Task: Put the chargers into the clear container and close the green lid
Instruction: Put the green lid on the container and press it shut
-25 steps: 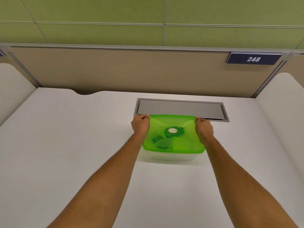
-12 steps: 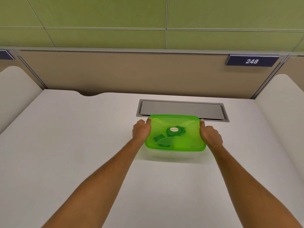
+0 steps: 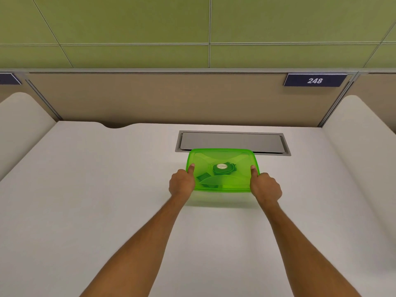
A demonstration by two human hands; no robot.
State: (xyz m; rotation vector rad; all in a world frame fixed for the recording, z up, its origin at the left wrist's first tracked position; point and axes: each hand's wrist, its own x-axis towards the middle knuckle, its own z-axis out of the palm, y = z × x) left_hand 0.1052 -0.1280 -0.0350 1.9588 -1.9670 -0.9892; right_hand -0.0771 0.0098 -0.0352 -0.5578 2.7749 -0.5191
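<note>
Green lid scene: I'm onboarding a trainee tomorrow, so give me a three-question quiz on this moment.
1. True or false: the green lid lies on the container.
2. Which part of each hand presses on top of the lid?
3. What lies directly behind the lid? A) metal cable flap B) keyboard

Key:
1. True
2. The thumbs, left hand and right hand, at the side edges.
3. A, the metal cable flap.
</note>
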